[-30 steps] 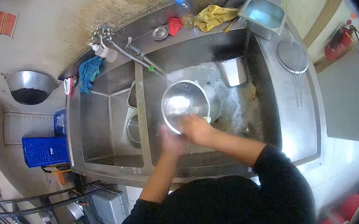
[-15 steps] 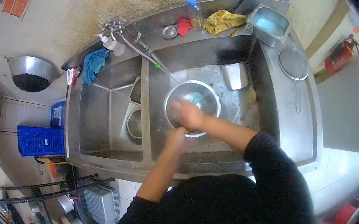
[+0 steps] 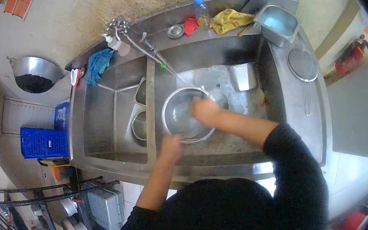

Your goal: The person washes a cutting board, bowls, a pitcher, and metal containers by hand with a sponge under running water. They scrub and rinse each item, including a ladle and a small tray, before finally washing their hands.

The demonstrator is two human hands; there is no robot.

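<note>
A round metal bowl [image 3: 179, 114] sits in the right basin of the steel sink, below the tap spout [image 3: 167, 67]. My left hand [image 3: 171, 146] grips the bowl's near rim. Over the right part of the bowl is my right hand [image 3: 204, 110], blurred by motion; its fingers are smeared, and whether they hold anything cannot be made out. Beyond the bowl lie a clear container [image 3: 211, 76] and a rectangular metal pan [image 3: 243, 77] on the wet basin floor.
The left basin holds metal containers [image 3: 139, 124]. Along the back ledge are a blue cloth [image 3: 98, 65], a bottle [image 3: 200, 12], a yellow cloth [image 3: 229, 21] and a steel tub [image 3: 276, 24]. A strainer [image 3: 302, 65] lies on the right ledge.
The bowl has shifted slightly left and toward me, with my left hand moving left along with it. My right hand has moved right, from the bowl's near-left part to its right part.
</note>
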